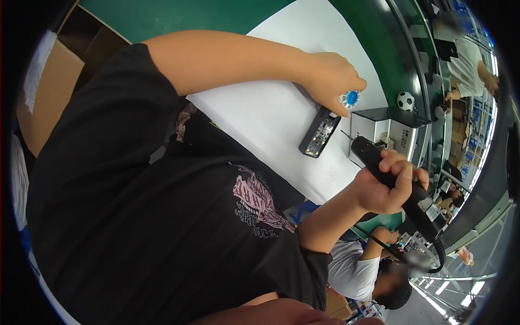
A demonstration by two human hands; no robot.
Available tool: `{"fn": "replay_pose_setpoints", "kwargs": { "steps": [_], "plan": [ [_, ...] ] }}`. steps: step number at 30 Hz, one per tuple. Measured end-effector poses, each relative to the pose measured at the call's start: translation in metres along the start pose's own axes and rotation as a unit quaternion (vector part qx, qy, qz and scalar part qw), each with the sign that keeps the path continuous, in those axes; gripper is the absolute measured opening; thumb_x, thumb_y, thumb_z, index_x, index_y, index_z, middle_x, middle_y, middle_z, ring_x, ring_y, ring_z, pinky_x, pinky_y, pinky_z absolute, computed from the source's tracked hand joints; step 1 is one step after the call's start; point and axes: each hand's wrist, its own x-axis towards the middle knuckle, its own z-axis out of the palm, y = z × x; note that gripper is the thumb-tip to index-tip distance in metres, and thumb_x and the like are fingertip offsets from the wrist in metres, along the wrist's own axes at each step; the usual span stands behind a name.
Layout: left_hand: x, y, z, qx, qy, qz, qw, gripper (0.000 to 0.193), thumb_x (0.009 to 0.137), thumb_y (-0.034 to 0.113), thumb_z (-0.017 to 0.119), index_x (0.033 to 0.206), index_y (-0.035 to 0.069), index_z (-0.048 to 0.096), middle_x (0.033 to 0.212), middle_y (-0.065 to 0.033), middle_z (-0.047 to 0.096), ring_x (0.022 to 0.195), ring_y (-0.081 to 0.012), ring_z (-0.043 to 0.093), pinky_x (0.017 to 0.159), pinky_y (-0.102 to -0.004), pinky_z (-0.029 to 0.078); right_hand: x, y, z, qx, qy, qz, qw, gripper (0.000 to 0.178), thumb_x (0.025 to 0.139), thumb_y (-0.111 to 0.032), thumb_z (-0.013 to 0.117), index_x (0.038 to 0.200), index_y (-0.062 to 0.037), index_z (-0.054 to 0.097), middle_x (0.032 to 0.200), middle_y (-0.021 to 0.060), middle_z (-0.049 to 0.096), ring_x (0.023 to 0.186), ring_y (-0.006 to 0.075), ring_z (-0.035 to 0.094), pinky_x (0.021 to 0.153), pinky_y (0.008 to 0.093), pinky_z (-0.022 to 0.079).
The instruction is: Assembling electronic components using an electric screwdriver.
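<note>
My left hand reaches over a white work sheet, its fingers closed on the end of a narrow black housing. Inside the housing shows a board with several small bright parts. A round silver piece with a blue centre sits at the same fingers; whether it is gripped or only touched I cannot tell. My right hand is wrapped round a black electric screwdriver with a cable. Its thin bit points toward the housing and ends a little apart from it.
A white box-shaped device with a black top stands beside the screwdriver's bit, with a small football behind it. The table is green. A cardboard box stands at the left. Co-workers sit and stand nearby.
</note>
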Motion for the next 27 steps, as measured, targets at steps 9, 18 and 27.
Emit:
{"fn": "replay_pose_setpoints", "kwargs": {
  "steps": [9,18,27],
  "plan": [
    [-0.002,-0.001,0.001,-0.005,0.001,0.006,1.000,0.050,0.082,0.046,0.078,0.101,0.004,0.059,0.084,-0.0145,0.068,0.078,-0.0389,0.067,0.066,-0.0472,0.052,-0.006,0.019,0.001,-0.018,0.001,0.011,1.000,0.017,0.090,-0.005,0.057,0.106,-0.0095,0.058,0.068,0.0043,0.049,0.059,0.0184,0.049,0.069,0.0409,0.048],
    [0.003,-0.003,0.002,-0.027,0.002,0.016,1.000,0.051,0.082,0.047,0.078,0.104,0.004,0.059,0.087,-0.0152,0.069,0.081,-0.0388,0.068,0.068,-0.0469,0.053,-0.002,0.026,-0.011,-0.006,-0.039,0.012,0.999,0.013,0.089,-0.005,0.057,0.101,-0.0108,0.056,0.068,0.0042,0.051,0.058,0.0187,0.049,0.069,0.0403,0.048],
    [0.001,0.000,0.000,-0.013,0.006,-0.001,1.000,0.053,0.081,0.048,0.078,0.108,0.005,0.061,0.091,-0.0160,0.071,0.084,-0.0391,0.069,0.071,-0.0482,0.054,0.021,-0.018,-0.032,-0.064,0.104,-0.119,0.985,0.012,0.086,-0.005,0.059,0.097,-0.0093,0.057,0.062,0.0054,0.052,0.058,0.0180,0.053,0.068,0.0381,0.049]
  ]
}}
